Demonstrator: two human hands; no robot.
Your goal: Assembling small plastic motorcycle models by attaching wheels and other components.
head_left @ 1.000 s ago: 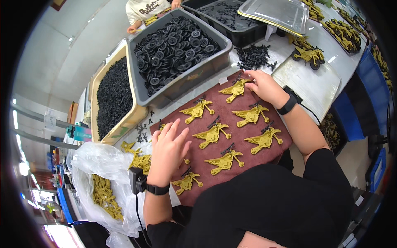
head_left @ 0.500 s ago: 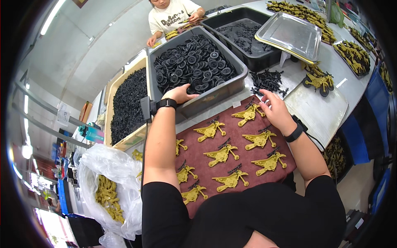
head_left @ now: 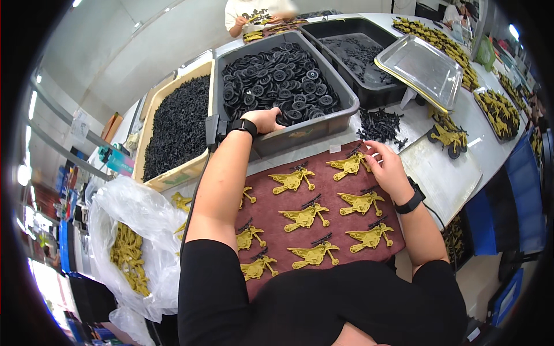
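My left hand [head_left: 265, 120] reaches over the near rim of a grey bin [head_left: 340, 118] heaped with black toy wheels [head_left: 279, 75]. Its fingertips dip among the wheels and are mostly hidden, so whether they grip one is unclear. At the far right corner of a maroon cloth mat [head_left: 274, 222], my right hand [head_left: 388, 170] has thumb and fingers around the front end of a yellow toy motorcycle body [head_left: 347, 166]. More such bodies, like this one [head_left: 304, 218], lie in rows on the mat, each with a thin black part at its top.
Left of the bin stands a cream tray [head_left: 149, 115] of small black parts. A clear plastic bag [head_left: 164, 225] holds more yellow parts. Right are a black tub [head_left: 369, 95], a metal tray [head_left: 424, 69], loose black pieces [head_left: 381, 127] and a wheeled toy motorcycle [head_left: 447, 135]. Another person [head_left: 254, 14] works opposite.
My right hand has closed in on the front of the far right motorcycle body. My left hand stays at the bin, its fingers curled slightly more. The whole view has shifted a little.
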